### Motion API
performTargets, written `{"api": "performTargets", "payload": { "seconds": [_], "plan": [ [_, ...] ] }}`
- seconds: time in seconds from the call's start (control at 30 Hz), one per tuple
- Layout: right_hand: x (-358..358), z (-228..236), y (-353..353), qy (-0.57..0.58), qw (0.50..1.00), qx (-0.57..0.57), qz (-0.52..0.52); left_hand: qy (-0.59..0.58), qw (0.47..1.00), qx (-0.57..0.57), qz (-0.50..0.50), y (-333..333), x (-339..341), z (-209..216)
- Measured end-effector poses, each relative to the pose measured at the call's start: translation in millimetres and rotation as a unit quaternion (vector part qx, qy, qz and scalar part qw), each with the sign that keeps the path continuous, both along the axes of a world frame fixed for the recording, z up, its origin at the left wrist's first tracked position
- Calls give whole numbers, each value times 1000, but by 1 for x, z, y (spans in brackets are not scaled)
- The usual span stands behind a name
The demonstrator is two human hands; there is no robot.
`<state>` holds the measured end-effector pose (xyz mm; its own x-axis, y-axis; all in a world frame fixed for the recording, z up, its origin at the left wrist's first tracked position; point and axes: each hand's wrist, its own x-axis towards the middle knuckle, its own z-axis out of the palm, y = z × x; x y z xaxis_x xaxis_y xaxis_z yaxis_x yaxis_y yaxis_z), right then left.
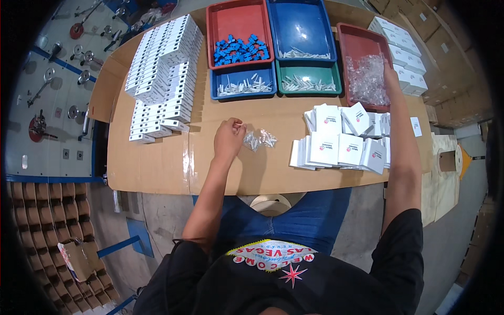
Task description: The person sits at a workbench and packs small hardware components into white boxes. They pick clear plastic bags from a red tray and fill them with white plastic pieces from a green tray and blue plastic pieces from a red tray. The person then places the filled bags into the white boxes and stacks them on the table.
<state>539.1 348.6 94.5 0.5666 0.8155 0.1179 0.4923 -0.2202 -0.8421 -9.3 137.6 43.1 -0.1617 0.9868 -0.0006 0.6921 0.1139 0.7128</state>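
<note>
My left hand (230, 138) is over the middle of the cardboard-covered table, its fingers curled together. Whatever lies in them, if anything, is too small to make out. Just right of it rest two small clear bags; the nearer bag (251, 142) and the other bag (268, 138) both hold small pale pieces. My right arm stretches far forward on the right. My right hand (390, 79) is at the right side of a dark red tray (362, 32) heaped with clear plastic bags (366, 76). Its fingers are mostly hidden there.
Tall stacks of white boxes (163, 58) stand at left. A red tray (239, 21) holds blue clips (239, 51); blue trays and a green tray (308, 92) hold pale pieces. White packets (328, 147) pile front right. More white boxes (404, 50) stand far right.
</note>
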Motion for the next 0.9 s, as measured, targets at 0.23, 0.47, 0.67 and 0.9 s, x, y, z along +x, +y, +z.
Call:
{"api": "performTargets", "payload": {
  "seconds": [0.23, 0.47, 0.67, 0.9],
  "plan": [
    [-192, 35, -112, -157, 956, 24, 246, 26, 999, 30, -7, -37, 5, -15],
    [-371, -28, -226, -176, 917, -103, 343, -191, 981, 29, 33, -44, -4, -32],
    [-388, -70, -237, -248, 921, -44, 298, -312, 950, 12, 15, -68, -18, -31],
    [-378, -69, -251, -5, 938, -55, 341, -367, 928, 52, 37, -99, -8, -25]
  ]
}}
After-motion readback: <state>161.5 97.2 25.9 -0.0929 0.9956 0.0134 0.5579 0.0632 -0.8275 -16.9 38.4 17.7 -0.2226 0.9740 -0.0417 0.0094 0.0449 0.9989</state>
